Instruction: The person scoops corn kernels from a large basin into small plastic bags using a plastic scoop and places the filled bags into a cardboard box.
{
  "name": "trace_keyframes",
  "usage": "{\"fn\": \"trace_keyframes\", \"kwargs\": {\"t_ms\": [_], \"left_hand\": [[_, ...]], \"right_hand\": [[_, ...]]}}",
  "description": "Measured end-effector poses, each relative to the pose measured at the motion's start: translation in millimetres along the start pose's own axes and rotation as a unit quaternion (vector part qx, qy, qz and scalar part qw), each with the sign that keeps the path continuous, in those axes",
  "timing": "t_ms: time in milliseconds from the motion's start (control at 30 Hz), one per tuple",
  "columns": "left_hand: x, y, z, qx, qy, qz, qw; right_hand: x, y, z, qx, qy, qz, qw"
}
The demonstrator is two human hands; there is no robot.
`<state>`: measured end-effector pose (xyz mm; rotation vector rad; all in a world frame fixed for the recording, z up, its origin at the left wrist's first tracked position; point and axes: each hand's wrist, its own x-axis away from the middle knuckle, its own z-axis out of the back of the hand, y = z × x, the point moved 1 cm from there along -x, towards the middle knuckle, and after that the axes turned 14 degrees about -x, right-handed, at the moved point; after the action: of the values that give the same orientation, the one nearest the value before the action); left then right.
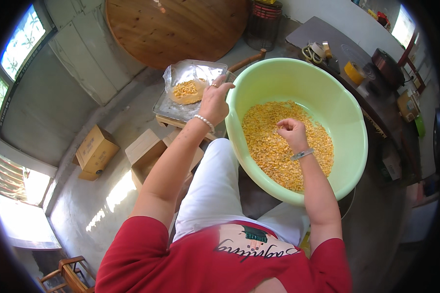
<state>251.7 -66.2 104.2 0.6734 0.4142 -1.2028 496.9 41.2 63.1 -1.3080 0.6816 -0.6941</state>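
A large light-green plastic tub (346, 110) stands before me, its floor spread with yellow corn kernels (275, 146). Over the kernels is my right hand (293, 133), fingers curled and fingertips drawn together; whether anything is between them is hidden. To the left of the tub, a clear plastic bag (171, 75) with a small heap of corn kernels (186, 88) rests on a metal tray-like platform (168, 108). My left hand (215, 100) is at the bag's right side, thumb pointing towards the tub's rim. Its undersides are hidden, so I cannot tell whether it grips the bag.
An opened cardboard box (145, 148) is below the platform, and another carton (96, 152) sits by the left wall. A round wooden tabletop (176, 29) leans at the back. The dark table (346, 47) at right bears scissors (311, 53), tape rolls (354, 72) and a dark pot (387, 67).
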Motion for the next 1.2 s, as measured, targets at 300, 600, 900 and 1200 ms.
{"fn": "trace_keyframes", "kwargs": {"t_ms": [300,600,900,1200], "left_hand": [[29,-102,24,-0.118,0.027,0.192,0.974],[10,-146,21,-0.24,0.024,0.304,0.922],[-13,-163,12,-0.273,-0.08,0.393,0.874],[-25,-169,-8,-0.123,-0.004,0.284,0.951]], "right_hand": [[-5,18,8,0.34,-0.037,-0.039,0.939],[0,24,6,0.461,-0.024,0.148,0.874],[3,18,7,0.389,-0.02,0.144,0.91],[3,16,7,0.369,-0.057,0.109,0.921]]}}
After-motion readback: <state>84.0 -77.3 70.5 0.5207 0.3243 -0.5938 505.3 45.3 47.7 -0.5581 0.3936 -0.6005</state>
